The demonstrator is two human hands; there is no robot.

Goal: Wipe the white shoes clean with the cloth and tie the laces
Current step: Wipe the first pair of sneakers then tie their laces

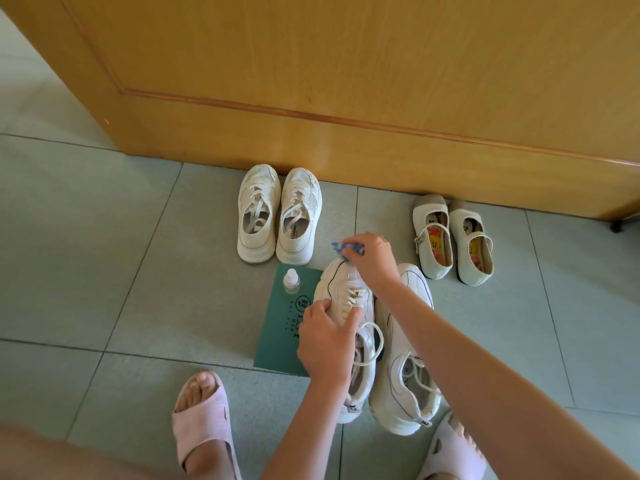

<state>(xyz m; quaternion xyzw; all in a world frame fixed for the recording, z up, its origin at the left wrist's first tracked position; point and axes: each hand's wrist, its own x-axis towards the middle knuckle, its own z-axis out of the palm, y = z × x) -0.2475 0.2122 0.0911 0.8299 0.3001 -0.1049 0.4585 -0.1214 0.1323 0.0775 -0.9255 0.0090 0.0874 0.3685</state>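
Note:
Two white lace-up sneakers lie side by side on the tiled floor in front of me. My left hand (327, 336) grips the left sneaker (341, 289) over its laces and tongue. My right hand (372, 259) holds a crumpled blue cloth (346, 247) against that sneaker's toe. The right sneaker (403, 375) lies beside it under my right forearm, its laces loose. A loose lace loop (375, 344) hangs off the left sneaker.
A small clear bottle (291, 280) stands on a green card (284, 327) left of the sneakers. Another cream sneaker pair (277, 213) and small strap shoes (453, 237) sit by the wooden door (346, 81). My feet in pink slippers (201, 424) are near the bottom.

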